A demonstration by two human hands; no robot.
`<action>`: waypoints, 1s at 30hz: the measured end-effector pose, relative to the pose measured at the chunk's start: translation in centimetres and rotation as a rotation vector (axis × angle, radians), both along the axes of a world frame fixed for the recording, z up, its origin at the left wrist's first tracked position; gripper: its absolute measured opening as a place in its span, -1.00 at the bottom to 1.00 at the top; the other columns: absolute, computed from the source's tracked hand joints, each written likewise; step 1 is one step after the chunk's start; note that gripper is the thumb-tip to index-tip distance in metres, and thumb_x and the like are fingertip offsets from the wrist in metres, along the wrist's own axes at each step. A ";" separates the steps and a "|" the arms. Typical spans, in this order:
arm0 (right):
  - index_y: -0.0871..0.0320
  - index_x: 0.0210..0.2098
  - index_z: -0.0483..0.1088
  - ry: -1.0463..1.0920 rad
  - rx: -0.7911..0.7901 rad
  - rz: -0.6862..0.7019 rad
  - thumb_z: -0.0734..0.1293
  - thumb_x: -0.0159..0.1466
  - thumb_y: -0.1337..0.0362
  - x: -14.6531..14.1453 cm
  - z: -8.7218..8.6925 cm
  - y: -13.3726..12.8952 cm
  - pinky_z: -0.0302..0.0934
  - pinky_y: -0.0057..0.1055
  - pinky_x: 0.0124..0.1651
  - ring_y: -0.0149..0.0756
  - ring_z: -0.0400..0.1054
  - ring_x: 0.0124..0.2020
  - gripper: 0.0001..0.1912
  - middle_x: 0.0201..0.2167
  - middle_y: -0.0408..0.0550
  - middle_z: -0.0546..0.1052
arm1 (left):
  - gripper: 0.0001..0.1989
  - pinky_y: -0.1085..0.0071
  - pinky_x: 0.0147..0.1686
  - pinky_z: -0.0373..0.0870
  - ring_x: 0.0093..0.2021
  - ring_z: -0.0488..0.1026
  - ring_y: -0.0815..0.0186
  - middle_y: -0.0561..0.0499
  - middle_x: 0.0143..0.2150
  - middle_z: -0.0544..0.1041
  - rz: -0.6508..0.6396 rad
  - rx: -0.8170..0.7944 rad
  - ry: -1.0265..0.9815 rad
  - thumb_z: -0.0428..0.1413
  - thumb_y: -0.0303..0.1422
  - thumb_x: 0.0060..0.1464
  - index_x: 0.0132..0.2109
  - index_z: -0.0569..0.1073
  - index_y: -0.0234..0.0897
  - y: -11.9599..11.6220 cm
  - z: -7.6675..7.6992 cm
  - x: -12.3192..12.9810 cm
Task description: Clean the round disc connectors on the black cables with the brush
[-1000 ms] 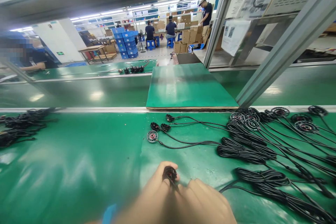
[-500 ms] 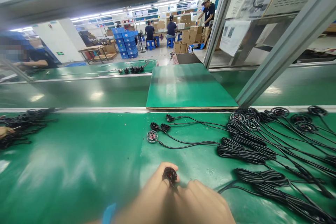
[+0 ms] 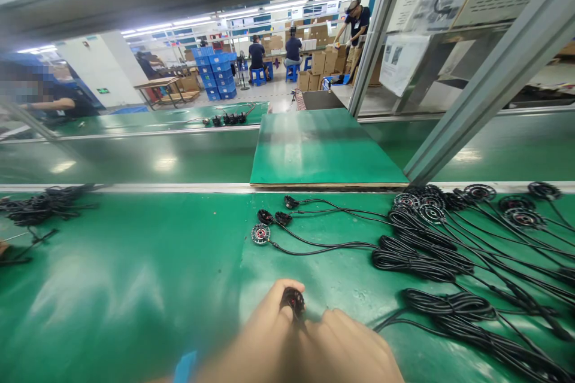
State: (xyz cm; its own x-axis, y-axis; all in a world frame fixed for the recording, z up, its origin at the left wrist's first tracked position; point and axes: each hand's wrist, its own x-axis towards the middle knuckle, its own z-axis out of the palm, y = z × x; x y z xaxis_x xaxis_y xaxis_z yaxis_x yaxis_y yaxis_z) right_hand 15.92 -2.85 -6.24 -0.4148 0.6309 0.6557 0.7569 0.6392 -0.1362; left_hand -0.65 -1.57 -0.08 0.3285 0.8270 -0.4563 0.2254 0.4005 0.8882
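My left hand (image 3: 263, 326) is closed round a small round black part (image 3: 293, 300) with a toothed rim and a bit of red in its middle. Its thumb and index finger grip the sides. Pressed up against it, my right hand (image 3: 348, 341) has its fingers curled in just below the part; whatever they pinch is hidden. Beyond both hands lie a toothed disc (image 3: 261, 234) with a red centre and several small black parts (image 3: 283, 218), all on black cables.
Coiled black cables (image 3: 422, 260) and toothed discs (image 3: 432, 213) crowd the right of the green bench. More cables (image 3: 45, 206) lie at far left, beside a blurred hand (image 3: 3, 248). A raised green board (image 3: 323, 146) and a metal post (image 3: 489, 72) stand behind. A co-worker (image 3: 58, 99) sits opposite.
At the left edge, the other person's hand has moved down and toward the edge, and some cables there shifted with it. My hands stay almost still, with the part turned slightly.
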 end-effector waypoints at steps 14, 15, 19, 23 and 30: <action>0.09 -0.49 0.27 0.011 0.016 0.013 0.26 0.20 0.39 0.0 0.6 0.0 -0.23 -0.33 -0.57 -0.41 0.03 -0.70 -0.84 -0.62 -0.21 0.30 | -0.76 0.42 -0.29 0.18 -0.35 0.20 0.36 0.08 -0.32 0.29 -0.098 0.097 -0.091 -0.08 -0.21 0.27 -0.11 0.34 -0.27 0.6 -0.4 -0.8; 0.09 -0.49 0.27 0.010 0.018 0.016 0.25 0.21 0.39 0.0 0.6 0.0 -0.22 -0.33 -0.57 -0.41 0.03 -0.70 -0.84 -0.62 -0.21 0.30 | -0.77 0.42 -0.30 0.17 -0.36 0.19 0.36 0.09 -0.34 0.28 -0.096 0.093 -0.097 -0.06 -0.21 0.25 -0.13 0.34 -0.28 0.7 -0.2 -0.7; 0.09 -0.50 0.23 0.021 0.037 0.008 0.21 0.25 0.38 0.1 1.0 0.2 -0.17 -0.35 -0.53 -0.39 0.07 -0.66 -0.80 -0.62 -0.22 0.24 | -0.81 0.44 -0.30 0.18 -0.33 0.20 0.35 0.09 -0.32 0.26 -0.100 0.009 -0.142 -0.02 -0.27 0.20 -0.08 0.30 -0.23 0.6 0.5 -0.7; 0.10 -0.53 0.20 0.011 -0.020 -0.041 0.15 0.31 0.37 0.1 1.9 0.1 -0.17 -0.35 -0.50 -0.39 0.06 -0.64 -0.73 -0.62 -0.22 0.18 | -0.72 0.43 -0.21 0.22 -0.23 0.26 0.31 0.06 -0.23 0.33 -0.083 -0.020 -0.146 0.02 -0.34 0.14 0.02 0.29 -0.16 0.2 1.1 -0.7; 0.09 -0.58 0.10 0.063 0.020 -0.027 0.12 0.29 0.42 0.3 2.4 0.3 -0.19 -0.35 -0.50 -0.38 0.02 -0.64 -0.69 -0.63 -0.22 0.14 | -0.63 0.38 -0.06 0.24 -0.05 0.31 0.20 -0.02 -0.12 0.41 -0.072 0.087 -0.128 0.00 -0.20 0.21 0.13 0.31 -0.16 -0.3 0.9 -0.8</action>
State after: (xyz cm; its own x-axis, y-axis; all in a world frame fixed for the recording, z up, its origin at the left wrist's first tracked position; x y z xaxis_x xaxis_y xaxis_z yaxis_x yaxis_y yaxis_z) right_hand 16.17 -2.52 -3.80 -0.3548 0.6280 0.6926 0.7643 0.6215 -0.1720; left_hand -1.40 -1.91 0.79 0.4393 0.8338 -0.3344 0.1339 0.3073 0.9421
